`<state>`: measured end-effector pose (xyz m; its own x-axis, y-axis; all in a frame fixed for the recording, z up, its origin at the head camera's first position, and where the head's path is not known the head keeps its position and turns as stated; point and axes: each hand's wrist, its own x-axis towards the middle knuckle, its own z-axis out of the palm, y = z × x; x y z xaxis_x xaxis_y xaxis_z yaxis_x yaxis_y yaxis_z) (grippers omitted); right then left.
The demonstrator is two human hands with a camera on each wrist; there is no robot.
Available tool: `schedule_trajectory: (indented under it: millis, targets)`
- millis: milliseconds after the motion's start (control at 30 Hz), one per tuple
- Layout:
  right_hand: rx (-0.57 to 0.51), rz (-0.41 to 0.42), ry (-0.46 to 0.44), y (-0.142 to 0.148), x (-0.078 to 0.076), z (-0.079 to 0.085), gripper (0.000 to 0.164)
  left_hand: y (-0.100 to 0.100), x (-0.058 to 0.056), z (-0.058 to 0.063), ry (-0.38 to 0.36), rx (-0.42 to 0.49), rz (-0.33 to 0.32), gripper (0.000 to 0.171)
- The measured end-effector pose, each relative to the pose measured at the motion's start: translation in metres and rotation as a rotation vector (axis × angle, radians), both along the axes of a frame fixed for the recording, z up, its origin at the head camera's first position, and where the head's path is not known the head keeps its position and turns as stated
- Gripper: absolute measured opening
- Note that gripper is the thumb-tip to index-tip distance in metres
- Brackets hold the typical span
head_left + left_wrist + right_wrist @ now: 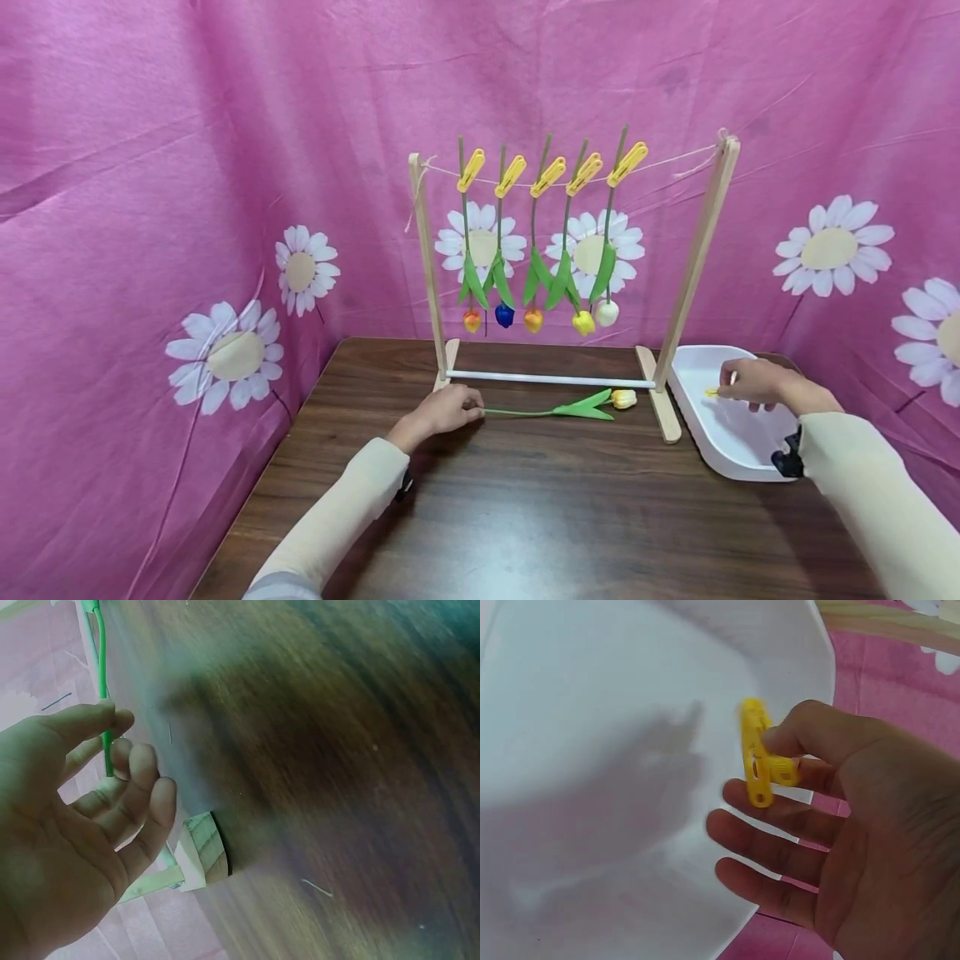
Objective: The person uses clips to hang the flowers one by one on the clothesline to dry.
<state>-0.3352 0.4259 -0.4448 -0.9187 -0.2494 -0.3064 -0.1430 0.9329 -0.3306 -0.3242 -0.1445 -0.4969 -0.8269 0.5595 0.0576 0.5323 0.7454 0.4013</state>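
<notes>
My left hand (pixel 446 408) pinches the stem end of an artificial tulip (pixel 581 408) between thumb and fingertips. The tulip lies low over the table, its pale yellow-and-white bloom pointing right. In the left wrist view the green stem (pixel 103 660) passes between the thumb and forefinger. Over the white tray (pixel 693 417), my right hand (pixel 765 383) holds a yellow clothespin (pixel 757 761) between thumb and forefinger, with the other fingers spread loosely below. Several tulips hang bloom-down from a string (pixel 675 158), each held by a yellow clothespin (pixel 627 164).
A wooden frame (pixel 697 258) carries the string, with a white bar (pixel 547 379) across its base and feet resting on the brown table (pixel 510 508). Pink cloth (pixel 360 125) printed with daisies surrounds the table at the back and sides.
</notes>
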Motion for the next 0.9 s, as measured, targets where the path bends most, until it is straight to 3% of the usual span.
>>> schedule_trajectory:
  millis: [233,367,600,767,900]
  targets:
    - [-0.014,-0.015,0.120,0.001,0.003,0.006,0.032,-0.003,-0.002,0.000,-0.063,0.195,0.085,0.007]
    - [-0.040,-0.028,0.155,-0.001,0.005,0.009,0.034,-0.002,-0.004,0.001,-0.156,0.404,0.127,0.009]
    - [-0.124,-0.045,0.171,-0.010,0.009,0.020,0.034,0.007,0.001,0.015,-0.290,0.751,0.222,0.010]
    - [-0.231,-0.062,0.186,-0.019,0.012,0.027,0.032,0.013,0.001,0.024,-0.325,0.992,0.174,0.014]
    - [-0.264,-0.054,0.207,-0.026,0.014,0.031,0.037,0.018,0.002,0.029,-0.343,1.149,0.083,0.016]
